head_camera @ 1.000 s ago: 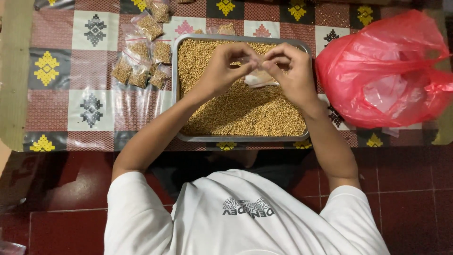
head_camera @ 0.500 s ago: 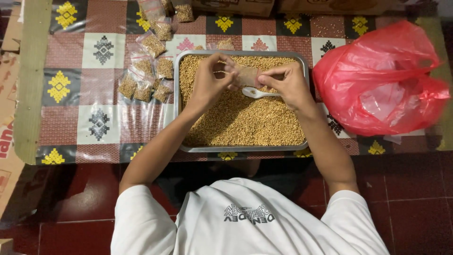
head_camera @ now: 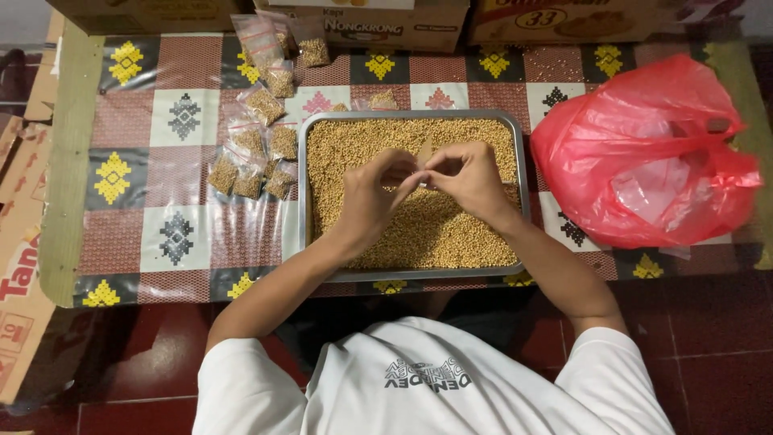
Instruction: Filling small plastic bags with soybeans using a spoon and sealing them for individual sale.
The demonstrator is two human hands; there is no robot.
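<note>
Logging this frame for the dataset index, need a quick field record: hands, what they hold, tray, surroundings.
left hand: pinching a small clear packet over the tray
right hand: pinching the same packet from the other side
tray: metal, filled with small tan grains
left of tray: pile of filled packets
right of tray: red plastic bag
surface: patterned cloth
back edge: cardboard boxes

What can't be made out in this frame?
- Small packet pinched between left hand and right hand: fingers hide most of it; contents unreadable.
- Red plastic bag: film blurs what is inside.
- Cardboard boxes: cut off by the top edge.
- Metal tray: its bottom is buried under grain.
</note>
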